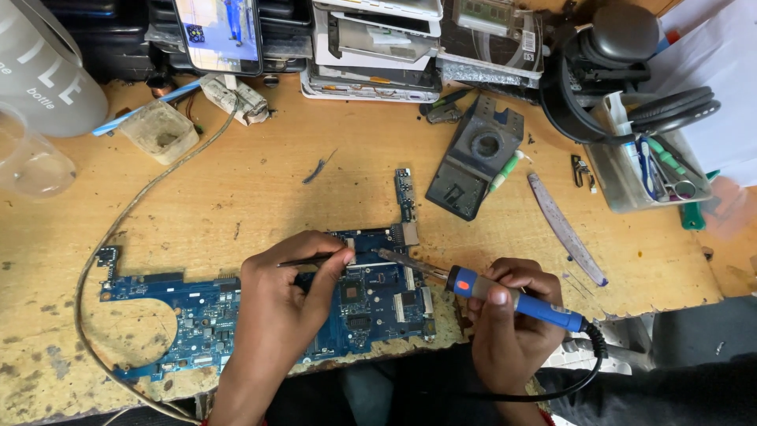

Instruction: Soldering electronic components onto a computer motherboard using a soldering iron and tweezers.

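A blue laptop circuit board (181,315) lies on the worn wooden bench (260,181) near its front edge. My left hand (280,312) rests over the board's middle and pinches thin black tweezers (303,262), their tips pointing right at a spot near the board's top edge. My right hand (512,315) grips a soldering iron (516,300) with a blue handle. Its metal tip (394,258) points left and meets the board close to the tweezers. The iron's black cord loops down off the bench.
A grey cable (118,229) curves across the left of the bench. A black plastic part (473,158) and a narrow ruler (564,229) lie at the right. A tool holder (643,162), stacked drives, a phone (219,33) and a clear cup (31,162) line the back.
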